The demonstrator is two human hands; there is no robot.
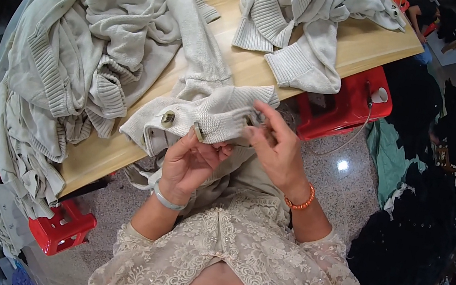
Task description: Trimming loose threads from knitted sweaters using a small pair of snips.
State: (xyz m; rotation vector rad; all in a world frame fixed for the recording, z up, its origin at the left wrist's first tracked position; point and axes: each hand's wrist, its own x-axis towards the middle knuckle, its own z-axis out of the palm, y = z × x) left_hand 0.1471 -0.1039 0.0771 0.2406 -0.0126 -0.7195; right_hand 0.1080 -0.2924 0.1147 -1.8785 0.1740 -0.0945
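Note:
A cream knitted cardigan [218,108] lies over the table's near edge, its buttoned band turned toward me. My left hand [192,163] grips the band's lower edge between thumb and fingers, right at a dark button [198,132]. Further left on the same knit sits another greenish-brown button [168,117]. My right hand [278,150] is at the right end of the band, fingers bent and fingertips blurred. Something small and dark shows near its thumb and index finger, too smeared to name. Below the hands, more of the garment hangs toward my lap.
Piles of cream knitwear [121,24] cover the left of the wooden table [368,45]; more knitwear [308,48] lies at the far right. Red stools [348,102] stand beside and under the table. Dark cloth heaps [411,231] and green fabric [386,159] lie right. Other people sit beyond.

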